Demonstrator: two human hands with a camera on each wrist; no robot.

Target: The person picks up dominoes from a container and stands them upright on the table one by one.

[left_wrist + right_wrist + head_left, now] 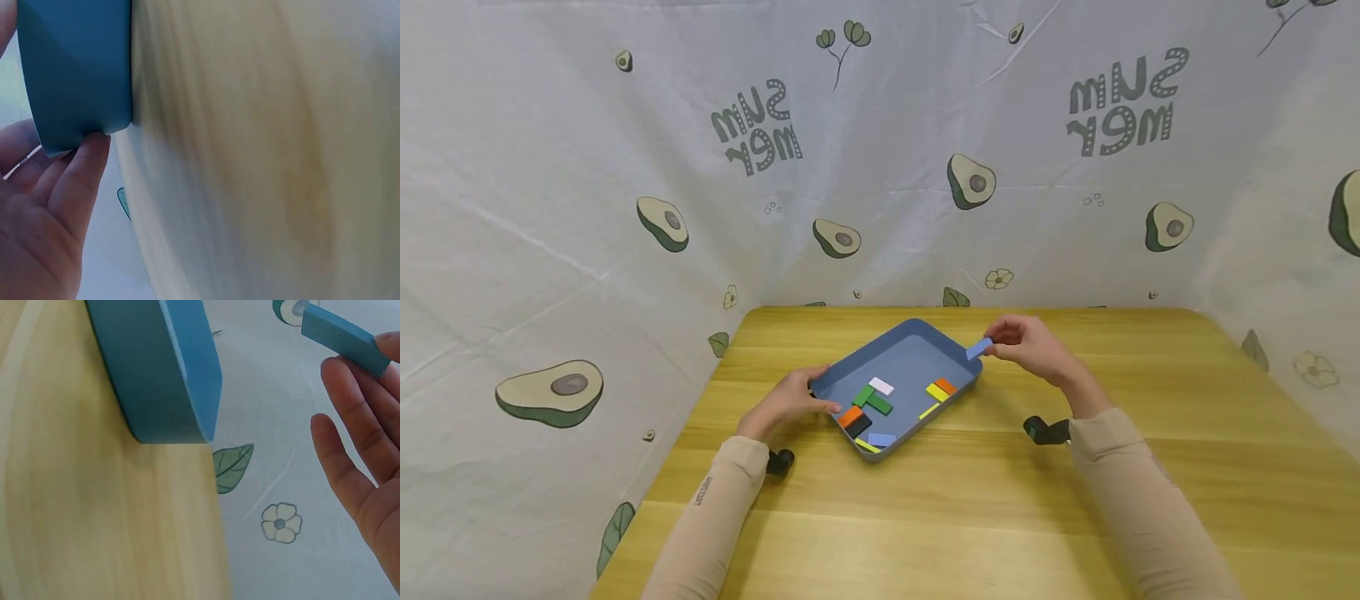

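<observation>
A blue-grey rectangular tray (pixel 917 358) rests at an angle on the wooden table. My left hand (pixel 786 402) grips its left corner, thumb at the rim; in the left wrist view the fingertips (pixel 94 150) press against the outer wall. Over the tray's right corner, my right hand (pixel 1030 346) pinches a small blue block (pixel 978 348) between thumb and fingers. In the right wrist view this flat block (pixel 344 339) is held above the rim, other fingers spread. Inside the tray lie a white block (pixel 882 386), green blocks (pixel 880 404), a black block (pixel 858 426) and another blue block (pixel 882 439).
Orange and yellow blocks (pixel 936 392) lie along the tray's near right wall, with more by the left corner. The wooden table (pixel 925 533) ends at a white curtain (pixel 895 167) printed with avocados. Black wrist devices (pixel 1047 431) hang below both wrists.
</observation>
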